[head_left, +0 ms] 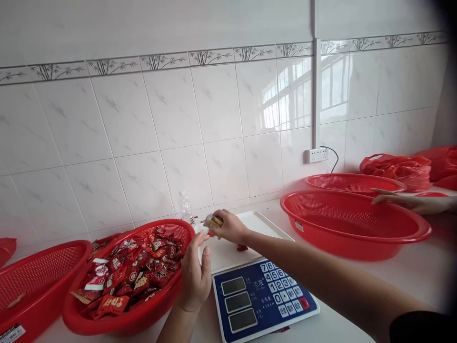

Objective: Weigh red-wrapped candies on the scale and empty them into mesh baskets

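My right hand is closed around a small wrapped snack with a silver and yellow wrapper, above the white pan of a digital scale. Just in front of the scale's left edge is my left hand, its thumb and fingers apart and holding nothing. It is beside a red basket heaped with red wrapped snacks. One small red packet lies on the pan under my right wrist. The scale's blue panel has dark displays and number keys.
Another red basket stands at far left. On the right, another person's hand touches the rim of a large red basket, with a further basket behind. A clear plastic bottle, red bags and a power strip are near the wall.
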`<state>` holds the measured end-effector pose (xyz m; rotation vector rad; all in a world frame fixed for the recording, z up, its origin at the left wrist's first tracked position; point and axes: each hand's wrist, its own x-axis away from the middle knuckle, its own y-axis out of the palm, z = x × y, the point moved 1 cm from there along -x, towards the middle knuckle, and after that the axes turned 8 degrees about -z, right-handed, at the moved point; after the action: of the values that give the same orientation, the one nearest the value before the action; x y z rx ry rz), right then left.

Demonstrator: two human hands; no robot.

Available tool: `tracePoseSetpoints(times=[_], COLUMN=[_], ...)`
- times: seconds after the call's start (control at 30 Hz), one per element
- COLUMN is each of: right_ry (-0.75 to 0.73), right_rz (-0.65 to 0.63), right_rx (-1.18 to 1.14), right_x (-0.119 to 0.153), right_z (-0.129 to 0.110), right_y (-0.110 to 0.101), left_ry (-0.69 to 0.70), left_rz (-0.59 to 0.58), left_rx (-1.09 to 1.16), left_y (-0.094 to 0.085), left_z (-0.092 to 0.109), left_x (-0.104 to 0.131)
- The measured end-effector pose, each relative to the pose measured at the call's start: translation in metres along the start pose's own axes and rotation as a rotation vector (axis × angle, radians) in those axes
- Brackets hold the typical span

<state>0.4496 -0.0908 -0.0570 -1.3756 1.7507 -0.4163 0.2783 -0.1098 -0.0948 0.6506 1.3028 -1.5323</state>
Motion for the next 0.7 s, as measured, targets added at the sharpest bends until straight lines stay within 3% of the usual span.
tracePoseSetpoints(times=[0.17,0.33,0.57,0.7], right_ry=[0.090,0.151,0.413,0.535], right_rz=[0.074,0.146,0.304,0.260], right_rx=[-0.245,-0.313,-0.020,0.179], right_x=[-0.014,0.000,0.058,0.094], right_z=[0.001,0.029,0.089,0.116], right_y=[-0.024,-0.067,-0.145,-0.174], left_ry=[0.010,0.025,0.025,0.029], left_rz=[-0.012,0.003,-0.005,-0.010], left_rx=[-0.016,-0.026,-0.033,-0.038], left_y=[0.000,0.000,0.001,0.001], left_z=[0.000,0.000,0.001,0.001], left_x=[-0.001,-0.003,-0.002,-0.002])
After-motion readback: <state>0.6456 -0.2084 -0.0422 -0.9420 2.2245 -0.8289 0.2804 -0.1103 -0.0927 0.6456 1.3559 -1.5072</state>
